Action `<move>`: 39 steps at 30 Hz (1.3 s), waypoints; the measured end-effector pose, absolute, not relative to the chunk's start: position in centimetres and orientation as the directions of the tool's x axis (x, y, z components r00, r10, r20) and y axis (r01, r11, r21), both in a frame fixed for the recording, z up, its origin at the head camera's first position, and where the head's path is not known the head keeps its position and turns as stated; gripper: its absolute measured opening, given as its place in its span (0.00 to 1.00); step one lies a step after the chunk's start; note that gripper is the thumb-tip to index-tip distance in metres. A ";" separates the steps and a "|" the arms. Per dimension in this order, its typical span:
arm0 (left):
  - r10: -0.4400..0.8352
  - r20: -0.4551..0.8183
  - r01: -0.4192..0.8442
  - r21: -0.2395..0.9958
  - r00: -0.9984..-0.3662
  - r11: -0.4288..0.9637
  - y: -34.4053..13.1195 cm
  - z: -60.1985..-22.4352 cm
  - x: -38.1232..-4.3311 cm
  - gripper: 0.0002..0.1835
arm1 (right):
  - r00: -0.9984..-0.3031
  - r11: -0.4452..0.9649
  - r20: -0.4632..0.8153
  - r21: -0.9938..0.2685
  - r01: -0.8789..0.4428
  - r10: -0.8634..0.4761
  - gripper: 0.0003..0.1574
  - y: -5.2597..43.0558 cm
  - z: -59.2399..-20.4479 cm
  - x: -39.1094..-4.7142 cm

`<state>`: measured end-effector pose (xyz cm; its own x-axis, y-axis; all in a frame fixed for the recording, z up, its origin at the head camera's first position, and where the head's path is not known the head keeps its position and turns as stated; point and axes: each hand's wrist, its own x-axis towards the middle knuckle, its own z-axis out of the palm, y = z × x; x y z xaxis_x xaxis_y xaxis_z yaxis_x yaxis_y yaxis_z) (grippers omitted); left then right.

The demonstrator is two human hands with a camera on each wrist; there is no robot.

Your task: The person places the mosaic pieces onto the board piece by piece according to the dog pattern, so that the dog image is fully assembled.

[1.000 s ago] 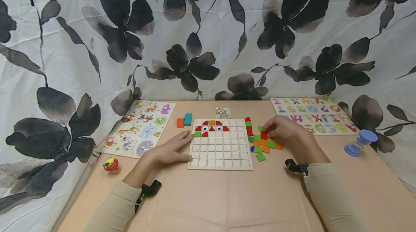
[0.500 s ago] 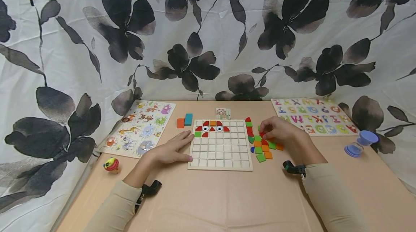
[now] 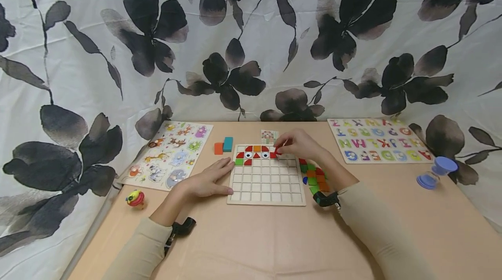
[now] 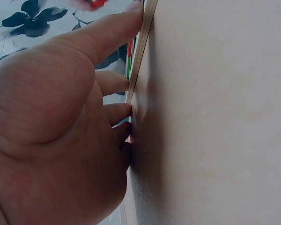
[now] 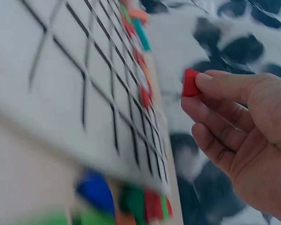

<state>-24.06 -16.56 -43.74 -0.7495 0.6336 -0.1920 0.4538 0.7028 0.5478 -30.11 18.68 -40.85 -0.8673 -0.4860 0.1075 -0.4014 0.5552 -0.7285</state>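
Note:
A pale wooden grid board [image 3: 266,182] lies flat on the table. Red, orange, green and eye-patterned tiles [image 3: 256,155] fill cells in its upper left rows. Along the board's left edge rests my left hand [image 3: 207,180], its fingers extended and its thumb touching the rim [image 4: 145,44]. My right hand [image 3: 301,145] is over the board's upper right part, pinching a small red tile [image 5: 191,83] between thumb and fingers. Loose green, orange, red and blue tiles [image 3: 311,181] lie just right of the board, partly hidden by my right forearm.
A small patterned card [image 3: 269,136] lies behind the board. Orange [image 3: 218,148] and teal blocks [image 3: 228,144] sit at its upper left. Animal [image 3: 172,153] and letter sheets [image 3: 382,140] flank it. A toy figure [image 3: 135,199] stands left, a blue hourglass-shaped object [image 3: 436,172] right.
My right hand has moved left from the loose tiles to above the board, carrying a red tile. The left hand has stayed at the board's left edge.

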 end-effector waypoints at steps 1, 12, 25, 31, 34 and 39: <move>0.632 -0.193 0.451 0.549 -0.750 0.703 -16.6 -43.7 -24.0 0.49 | -0.857 0.549 0.106 -0.726 -0.414 -0.505 0.08 17.7 -40.9 -30.3; 0.627 -0.196 0.449 0.542 -0.754 0.710 -16.7 -43.9 -24.2 0.49 | -0.806 0.540 0.088 -0.699 -0.468 -0.585 0.06 12.5 -42.5 -30.9; 0.629 -0.198 0.452 0.540 -0.752 0.710 -16.7 -43.8 -24.2 0.49 | -0.816 0.565 0.061 -0.692 -0.450 -0.574 0.06 11.8 -42.8 -30.9; 0.626 -0.196 0.453 0.534 -0.755 0.714 -16.7 -43.8 -24.2 0.49 | -0.837 0.566 0.051 -0.715 -0.411 -0.544 0.06 12.0 -42.6 -31.0; 0.629 -0.197 0.458 0.530 -0.752 0.714 -16.6 -43.9 -24.3 0.49 | -0.834 0.553 0.058 -0.724 -0.413 -0.548 0.07 11.9 -42.7 -31.0; 0.624 -0.209 0.444 0.538 -0.753 0.717 -16.6 -43.9 -24.3 0.49 | -0.825 0.555 0.058 -0.712 -0.429 -0.563 0.08 12.2 -42.6 -31.0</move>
<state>-24.27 -16.61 -43.92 -0.7529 0.6240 -0.2092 0.4445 0.7165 0.5377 -30.97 12.17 -42.60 -0.8246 -0.5627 0.0581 -0.4291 0.5553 -0.7124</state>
